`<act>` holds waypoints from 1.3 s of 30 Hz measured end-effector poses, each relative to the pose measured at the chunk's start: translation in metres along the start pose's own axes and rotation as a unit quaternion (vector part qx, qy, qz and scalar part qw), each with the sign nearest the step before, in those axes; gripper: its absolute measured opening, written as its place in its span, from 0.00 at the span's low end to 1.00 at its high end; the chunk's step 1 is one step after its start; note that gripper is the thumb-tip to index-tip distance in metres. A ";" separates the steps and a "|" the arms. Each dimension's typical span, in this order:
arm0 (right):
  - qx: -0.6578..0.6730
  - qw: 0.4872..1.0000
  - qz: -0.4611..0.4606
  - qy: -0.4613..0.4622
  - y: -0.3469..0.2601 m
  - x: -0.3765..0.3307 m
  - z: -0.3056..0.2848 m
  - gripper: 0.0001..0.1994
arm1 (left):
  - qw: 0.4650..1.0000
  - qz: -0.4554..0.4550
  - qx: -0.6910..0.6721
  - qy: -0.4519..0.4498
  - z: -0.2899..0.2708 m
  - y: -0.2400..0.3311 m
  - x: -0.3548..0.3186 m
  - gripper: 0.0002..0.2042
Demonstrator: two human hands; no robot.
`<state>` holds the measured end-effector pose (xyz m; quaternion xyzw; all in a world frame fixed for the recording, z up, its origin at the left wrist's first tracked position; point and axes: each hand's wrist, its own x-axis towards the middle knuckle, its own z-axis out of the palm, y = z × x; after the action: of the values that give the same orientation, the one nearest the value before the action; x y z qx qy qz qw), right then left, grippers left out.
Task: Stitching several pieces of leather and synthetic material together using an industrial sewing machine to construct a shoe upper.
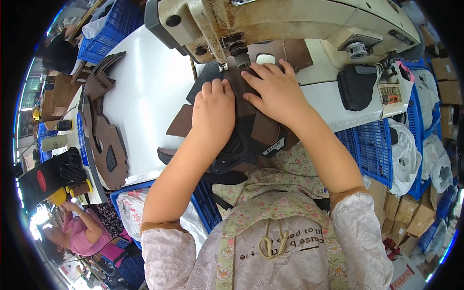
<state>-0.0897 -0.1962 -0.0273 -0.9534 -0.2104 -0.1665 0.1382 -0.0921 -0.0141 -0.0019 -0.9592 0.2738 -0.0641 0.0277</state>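
A brown and black shoe-upper piece (244,108) with several flaps lies under the head of a beige sewing machine (290,21), its lower part hanging over the table edge toward my lap. My left hand (214,108) is closed on the piece's left side, knuckles up, just below the metal presser foot (223,66). Spread flat, the fingers of my right hand (276,92) press on the material right of the presser foot. Brown material also shows behind my right fingers. The needle itself is too small to make out.
Stacked brown cut pieces (108,150) lie on the white table (154,92) at the left. A black pouch (356,87) sits on the right of the machine bed. Blue crates (372,150) with white bags stand at the right. Another person (87,232) works at the lower left.
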 end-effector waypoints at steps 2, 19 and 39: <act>-0.001 1.000 0.001 0.002 0.002 0.001 0.000 0.22 | 1.000 -0.007 -0.009 -0.001 0.000 0.001 0.002 0.22; 0.042 0.998 -0.047 0.012 -0.005 -0.010 -0.006 0.15 | 0.992 -0.046 -0.105 -0.048 -0.013 0.003 0.005 0.23; 0.126 0.986 -0.093 -0.057 0.003 -0.036 -0.014 0.19 | 0.990 0.015 -0.121 -0.076 -0.022 -0.026 0.012 0.19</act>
<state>-0.1223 -0.2160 -0.0287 -0.9127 -0.3246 -0.0962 0.2286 -0.0717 0.0008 0.0234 -0.9533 0.2914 0.0432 -0.0667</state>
